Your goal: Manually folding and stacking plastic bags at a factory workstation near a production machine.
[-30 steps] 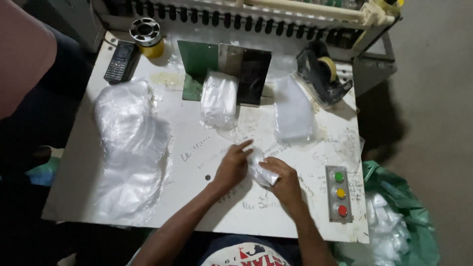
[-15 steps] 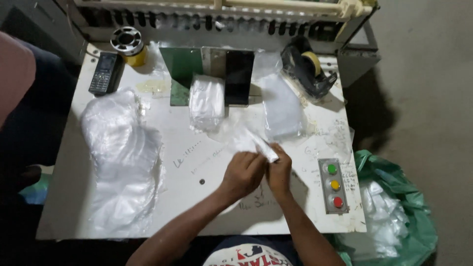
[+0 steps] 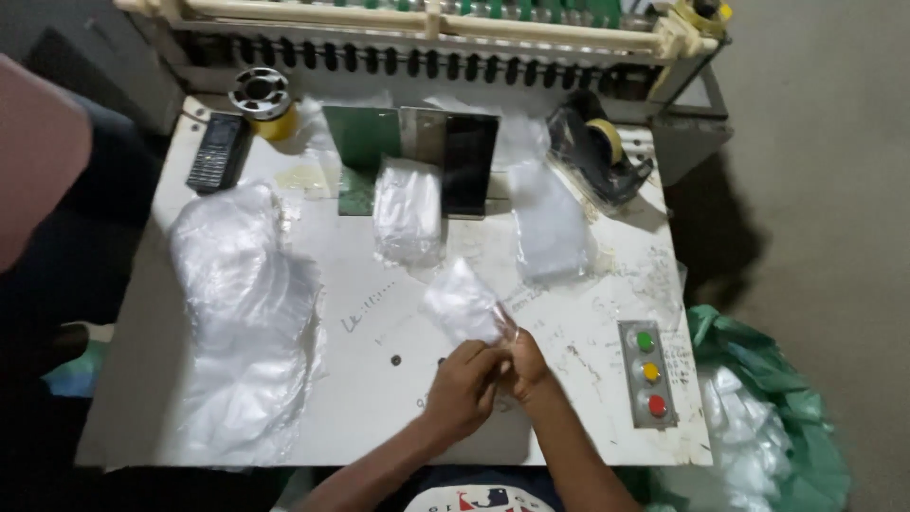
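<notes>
While both hands meet at the table (image 3: 284, 455) edge, left hand (image 3: 464, 387) and right hand (image 3: 524, 365) pinch one clear bag (image 3: 462, 303) between fingertips.

small clear plastic bag (image 3: 463, 303) | crumpled, tilted up-left | held above white table, centre-right

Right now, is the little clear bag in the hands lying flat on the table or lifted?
Lifted: both hands pinch its lower end, and the small clear bag slants up off the table.
</notes>
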